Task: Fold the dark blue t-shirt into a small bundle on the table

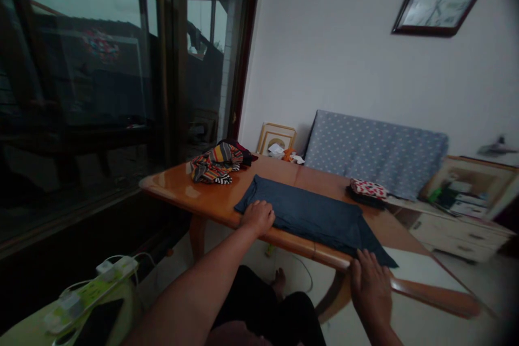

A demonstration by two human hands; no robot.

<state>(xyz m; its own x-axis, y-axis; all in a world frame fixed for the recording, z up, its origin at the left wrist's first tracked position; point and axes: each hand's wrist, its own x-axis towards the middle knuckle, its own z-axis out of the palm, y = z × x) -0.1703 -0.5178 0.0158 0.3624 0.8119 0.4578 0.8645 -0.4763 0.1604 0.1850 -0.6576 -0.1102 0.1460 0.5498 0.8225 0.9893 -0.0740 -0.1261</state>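
A dark blue garment (308,211), folded into a long flat strip, lies along the near edge of the wooden table. At its left end, my left hand (258,217) is closed, with curled fingers on the cloth's near edge. My right hand (371,284) is at the other end, where a loose pointed corner slants out. Its fingers bend over the cloth's near edge, and the thumb sits lower, beside the table rim. The fingertips of both hands are partly hidden.
The table (178,186) holds crumpled striped clothes (219,162) at the far left and a red-and-white patterned pouch (368,188) at the far right. A power strip (95,292) and a dark phone (99,324) rest at lower left. A dotted cloth (373,151) covers something behind.
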